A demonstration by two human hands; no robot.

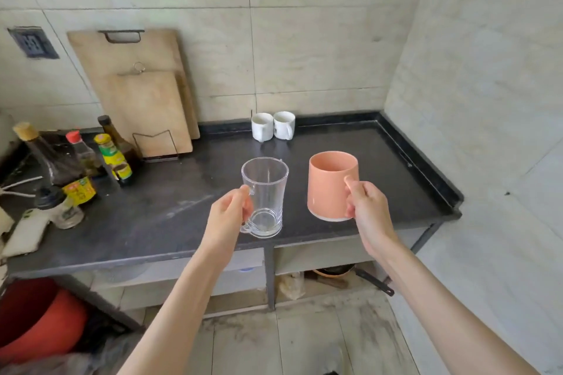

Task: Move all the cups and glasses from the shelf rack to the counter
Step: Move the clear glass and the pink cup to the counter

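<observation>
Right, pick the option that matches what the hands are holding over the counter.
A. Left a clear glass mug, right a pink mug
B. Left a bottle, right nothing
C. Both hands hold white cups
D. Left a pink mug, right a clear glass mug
A: the left hand grips the handle of the clear glass mug, and the right hand grips the pink mug; the two white cups stand untouched at the back of the counter.
</observation>
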